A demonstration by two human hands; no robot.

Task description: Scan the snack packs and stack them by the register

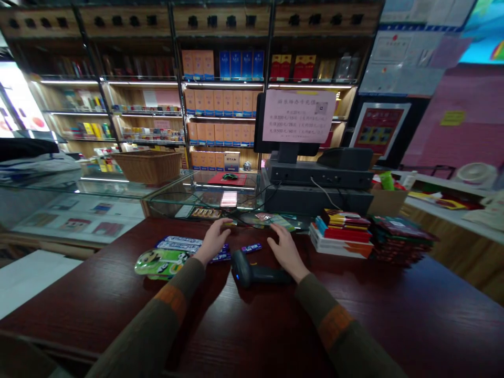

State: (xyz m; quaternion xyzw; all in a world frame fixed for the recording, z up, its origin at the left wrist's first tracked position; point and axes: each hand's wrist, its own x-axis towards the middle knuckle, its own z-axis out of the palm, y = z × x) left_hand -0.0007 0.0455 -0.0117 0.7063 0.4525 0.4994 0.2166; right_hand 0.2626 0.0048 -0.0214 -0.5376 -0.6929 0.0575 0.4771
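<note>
My left hand [213, 241] is stretched forward over the dark wooden counter [244, 336], fingers apart and nothing in them. Beneath and beside it lie purple candy packs [251, 248], partly covered by the hand. A green panda-printed package [161, 263] and blue-and-white packs [179, 243] rest left of my left wrist. My right hand [286, 252] reaches forward on the other side, also empty with its fingers spread. Between my forearms a black barcode scanner [242, 269] lies on its side, its handle running toward my right wrist and a small blue light showing on it.
A cash register with a screen [318, 178] stands behind the counter, a pink notice [299, 116] on its back. Stacked boxes [340, 244] and dark packets [399, 239] sit at right. A glass case [118, 194] bears a wicker basket [149, 167]. Loose cables cross the glass.
</note>
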